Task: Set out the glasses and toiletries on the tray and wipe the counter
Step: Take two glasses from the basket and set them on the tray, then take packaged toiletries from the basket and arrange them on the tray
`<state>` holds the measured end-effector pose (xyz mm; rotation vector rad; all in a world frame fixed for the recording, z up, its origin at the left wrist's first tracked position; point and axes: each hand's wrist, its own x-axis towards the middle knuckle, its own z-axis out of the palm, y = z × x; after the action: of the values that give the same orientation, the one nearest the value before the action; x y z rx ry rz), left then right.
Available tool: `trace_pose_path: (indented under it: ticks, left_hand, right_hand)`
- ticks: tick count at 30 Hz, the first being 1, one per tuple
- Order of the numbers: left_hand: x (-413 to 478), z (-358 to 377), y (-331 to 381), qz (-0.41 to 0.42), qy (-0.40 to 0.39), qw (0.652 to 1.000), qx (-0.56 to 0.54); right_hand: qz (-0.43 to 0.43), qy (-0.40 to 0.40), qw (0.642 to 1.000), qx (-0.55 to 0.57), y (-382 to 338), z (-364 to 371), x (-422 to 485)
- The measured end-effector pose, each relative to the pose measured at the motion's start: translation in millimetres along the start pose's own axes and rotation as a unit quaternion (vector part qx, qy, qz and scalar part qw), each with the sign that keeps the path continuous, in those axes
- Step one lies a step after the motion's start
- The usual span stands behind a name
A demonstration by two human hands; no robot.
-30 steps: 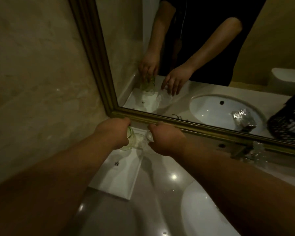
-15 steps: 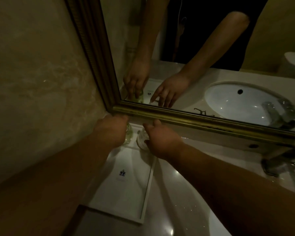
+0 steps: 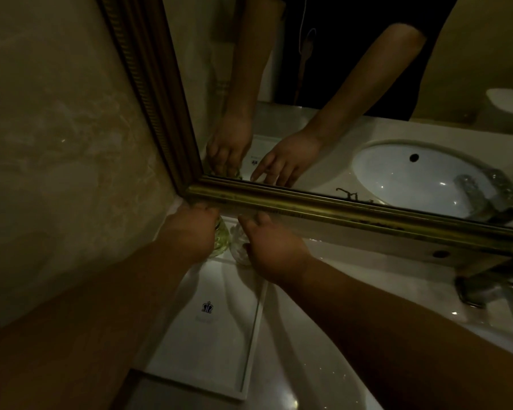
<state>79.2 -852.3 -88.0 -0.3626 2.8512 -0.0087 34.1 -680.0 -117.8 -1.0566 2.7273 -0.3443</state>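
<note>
Likely fragile & slick: left hand (image 3: 194, 232) wraps green glass (image 3: 221, 239), right hand (image 3: 271, 247) half-open beside clear glass (image 3: 238, 242) at tray (image 3: 219, 335) back — grip sidewalls.

I count two glasses (image 3: 221, 239) (image 3: 240, 242) and one white tray (image 3: 251, 335). I see two hands (image 3: 190, 232) (image 3: 274, 251), one mirror (image 3: 308, 207), and one faucet (image 3: 486, 284).

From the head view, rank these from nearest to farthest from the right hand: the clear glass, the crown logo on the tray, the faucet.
1. Clear glass: right at the fingers of the right hand, at the tray's far end.
2. Crown logo: on the tray floor, nearer the person, to the left.
3. Faucet: far off to the right.
</note>
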Motion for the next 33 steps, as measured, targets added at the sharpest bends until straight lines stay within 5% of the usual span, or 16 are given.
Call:
trace_pose_path:
  ticks: [8, 17, 33]
  left_hand:
    - [-23.6, -12.9, 18.5, 0.019, 0.083, 0.996, -0.008]
    - [-74.6, -58.0, 109.5, 0.086, 0.086, 0.987, -0.103]
    - [-144.0, -160.9, 488.3, 0.344, 0.140, 0.925, -0.084]
  right_hand:
    - [0.003, 0.024, 1.000, -0.007, 18.8, -29.0, -34.1]
    - [0.019, 0.062, 0.994, -0.087, 61.0, -103.2, -120.6]
    - [0.225, 0.145, 0.954, -0.133, 297.4, -268.8, -419.0]
